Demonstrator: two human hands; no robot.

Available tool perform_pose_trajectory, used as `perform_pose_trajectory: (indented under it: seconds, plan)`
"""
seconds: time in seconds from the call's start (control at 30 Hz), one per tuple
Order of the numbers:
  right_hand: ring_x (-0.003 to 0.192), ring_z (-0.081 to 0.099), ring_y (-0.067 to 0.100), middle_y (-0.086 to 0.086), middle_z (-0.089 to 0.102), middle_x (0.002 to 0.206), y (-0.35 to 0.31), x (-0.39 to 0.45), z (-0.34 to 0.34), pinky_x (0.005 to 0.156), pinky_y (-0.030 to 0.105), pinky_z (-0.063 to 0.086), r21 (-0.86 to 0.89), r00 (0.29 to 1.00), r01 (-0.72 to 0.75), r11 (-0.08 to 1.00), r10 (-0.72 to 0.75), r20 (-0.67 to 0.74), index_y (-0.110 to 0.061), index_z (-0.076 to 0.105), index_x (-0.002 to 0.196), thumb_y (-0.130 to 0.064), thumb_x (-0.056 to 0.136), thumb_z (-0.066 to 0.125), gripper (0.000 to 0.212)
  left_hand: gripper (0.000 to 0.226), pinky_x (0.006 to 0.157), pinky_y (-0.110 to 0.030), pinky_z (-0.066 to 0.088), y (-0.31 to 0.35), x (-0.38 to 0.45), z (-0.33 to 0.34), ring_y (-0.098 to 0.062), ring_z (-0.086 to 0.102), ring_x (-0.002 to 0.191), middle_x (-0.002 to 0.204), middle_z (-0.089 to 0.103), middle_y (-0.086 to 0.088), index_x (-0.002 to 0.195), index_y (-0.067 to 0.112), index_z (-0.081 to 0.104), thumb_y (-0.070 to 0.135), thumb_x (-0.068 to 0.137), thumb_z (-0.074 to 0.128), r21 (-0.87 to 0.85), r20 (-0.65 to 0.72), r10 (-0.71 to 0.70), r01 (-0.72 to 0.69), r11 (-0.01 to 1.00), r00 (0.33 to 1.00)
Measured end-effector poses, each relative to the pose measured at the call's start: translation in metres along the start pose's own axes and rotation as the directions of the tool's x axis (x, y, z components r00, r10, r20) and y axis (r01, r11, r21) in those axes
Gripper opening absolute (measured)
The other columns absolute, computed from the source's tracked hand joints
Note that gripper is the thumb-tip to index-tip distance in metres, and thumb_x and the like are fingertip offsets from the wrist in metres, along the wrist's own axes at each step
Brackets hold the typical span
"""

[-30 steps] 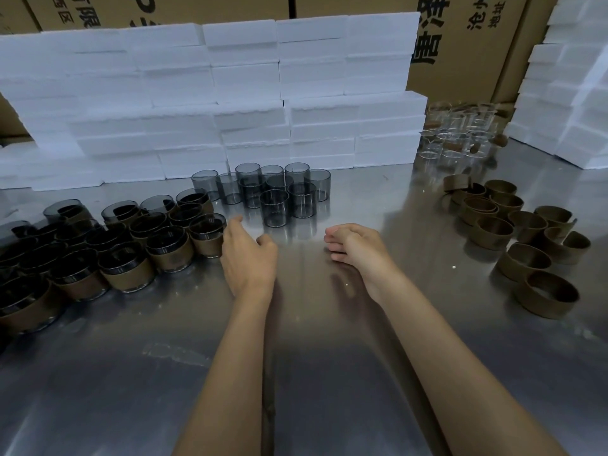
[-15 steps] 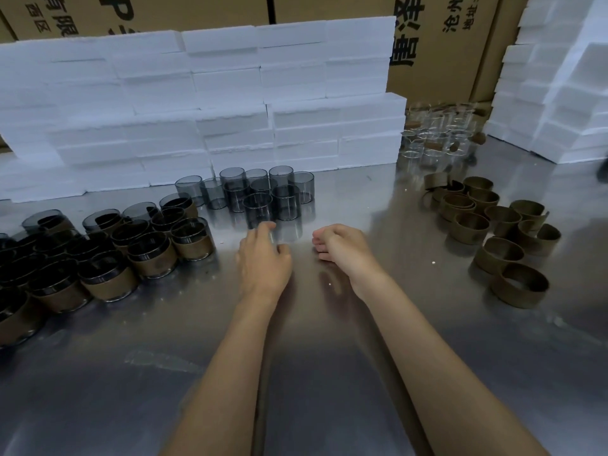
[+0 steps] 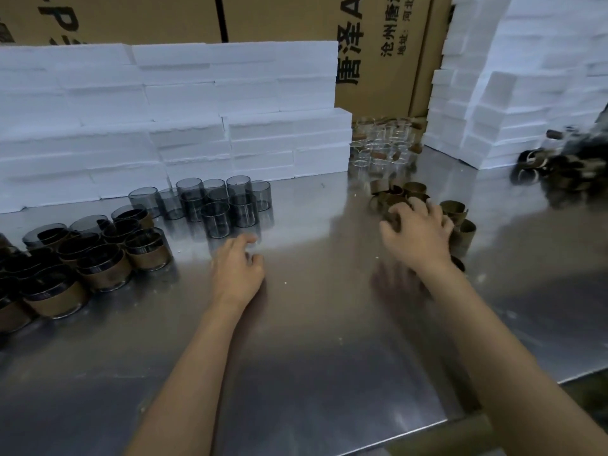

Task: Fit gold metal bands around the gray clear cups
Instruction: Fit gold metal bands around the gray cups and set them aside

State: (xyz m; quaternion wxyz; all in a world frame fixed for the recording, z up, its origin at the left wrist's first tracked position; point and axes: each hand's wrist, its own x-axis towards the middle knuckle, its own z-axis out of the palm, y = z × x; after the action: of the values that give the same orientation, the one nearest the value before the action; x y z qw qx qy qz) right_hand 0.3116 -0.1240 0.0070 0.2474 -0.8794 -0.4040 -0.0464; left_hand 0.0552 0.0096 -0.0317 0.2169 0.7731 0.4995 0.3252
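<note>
Spread over a cluster of loose gold bands (image 3: 459, 232) on a steel table (image 3: 312, 357): right hand (image 3: 418, 235), fingers curled down among the rings, blurred, grip on any one band impossible to tell. Resting flat on bare metal, well apart from its partner: left hand (image 3: 238, 268), fingers loosely bent, holding nothing. Just beyond the left fingertips, a tight group of bare gray clear cups (image 3: 217, 202), upright, unbanded. Farther out to the left of that hand, rows of banded cups (image 3: 105, 268), each with gold around its lower half, packed close together and running to the frame edge. Behind both groups of cups, stacked white foam blocks (image 3: 184, 110) forming a low wall; more foam (image 3: 513, 93) piled beyond and right of the right hand. Between the two foam stacks, past the right fingers, a huddle of colorless glass cups (image 3: 383, 146), partly hidden by the bands in front. At far right, a dark blurred heap (image 3: 566, 162), too smeared to tell apart. Brown cardboard cartons (image 3: 378, 51) with printed characters closing off the back.
</note>
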Motion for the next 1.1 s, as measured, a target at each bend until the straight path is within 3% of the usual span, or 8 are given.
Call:
perform_pose_trajectory:
  seconds: [0.17,0.3,0.5,0.63,0.77,0.93,1.0,1.1]
  plan:
    - [0.154,0.002,0.042,0.009,0.016,0.168,0.057,0.021,-0.016,0.121,0.062,0.008,-0.065,0.963,-0.225,0.972,0.232,0.135,-0.037,0.039,0.152,-0.074,0.093,0.042,0.07,0.035,0.108,-0.045,0.039,0.0,-0.001,0.001,-0.032,0.052,0.123,0.128,0.063,-0.012,0.128,0.013,0.064,0.007,0.095,0.056,0.006,0.004,0.003,-0.003,1.0,1.0]
    - [0.155,0.001,0.041,0.007,0.015,0.169,0.062,0.032,-0.004,0.121,0.06,0.013,-0.045,0.936,-0.249,0.967,0.252,0.247,-0.038,0.04,0.153,-0.074,0.094,0.041,0.069,0.036,0.109,-0.044,0.036,-0.001,0.002,0.004,-0.032,0.051,0.126,0.129,0.063,-0.01,0.129,0.014,0.064,0.009,0.095,0.056,0.045,0.004,-0.001,0.0,0.999,1.0]
    - [0.155,0.002,0.038,0.007,0.02,0.168,0.02,0.033,0.022,0.124,0.05,0.013,0.035,0.956,-0.113,0.993,0.099,0.277,-0.03,0.042,0.154,-0.057,0.103,0.041,0.058,0.036,0.109,-0.043,0.031,-0.002,0.005,0.007,-0.03,0.049,0.128,0.131,0.062,-0.008,0.13,0.017,0.063,0.01,0.095,0.055,0.06,0.003,-0.007,0.006,0.998,1.0]
    - [0.156,-0.002,0.036,0.006,0.017,0.169,-0.023,0.033,0.044,0.125,0.053,0.012,0.094,0.952,-0.047,0.994,0.016,0.306,-0.026,0.042,0.153,-0.053,0.103,0.044,0.057,0.037,0.11,-0.042,0.032,-0.002,0.004,0.007,-0.029,0.048,0.128,0.132,0.06,-0.008,0.13,0.016,0.063,0.009,0.094,0.055,0.026,-0.017,-0.009,0.01,1.0,1.0]
    - [0.157,-0.005,0.033,0.002,0.015,0.17,-0.064,0.035,0.061,0.122,0.055,0.015,0.146,0.938,-0.018,0.989,-0.034,0.345,-0.025,0.045,0.15,-0.05,0.104,0.044,0.053,0.039,0.114,-0.039,0.033,-0.003,0.008,0.006,-0.029,0.045,0.132,0.139,0.052,-0.01,0.133,0.012,0.059,0.008,0.094,0.058,-0.096,-0.089,-0.054,0.045,0.994,0.995]
    - [0.158,-0.003,0.03,0.006,0.017,0.17,-0.101,0.025,0.065,0.123,0.054,0.0,0.111,0.961,0.085,0.99,-0.111,0.253,-0.028,0.044,0.15,-0.047,0.103,0.044,0.05,0.056,0.109,-0.037,0.034,-0.013,0.024,-0.002,-0.03,0.038,0.14,0.153,0.034,-0.012,0.148,0.013,0.042,0.009,0.096,0.06,-0.261,-0.231,-0.22,0.158,0.952,0.948]
    - [0.156,0.008,0.03,0.008,0.03,0.164,-0.115,0.013,0.064,0.123,0.051,0.007,0.151,0.97,0.164,0.975,-0.187,0.157,-0.023,0.05,0.145,-0.042,0.103,0.046,0.046,0.061,0.111,-0.039,0.034,-0.017,0.033,-0.004,-0.031,0.037,0.143,0.159,0.029,-0.012,0.153,0.015,0.037,0.009,0.097,0.057,-0.28,-0.244,-0.248,0.177,0.943,0.937]
    - [0.141,0.035,0.027,0.007,0.054,0.139,-0.14,-0.013,0.068,0.114,0.041,0.03,0.344,0.942,0.289,0.893,-0.329,0.062,-0.013,0.059,0.135,-0.032,0.1,0.052,0.04,0.059,0.116,-0.038,0.029,-0.022,0.048,-0.004,-0.029,0.025,0.151,0.167,0.02,-0.012,0.156,0.02,0.036,0.009,0.1,0.053,-0.254,-0.203,-0.207,0.152,0.955,0.957]
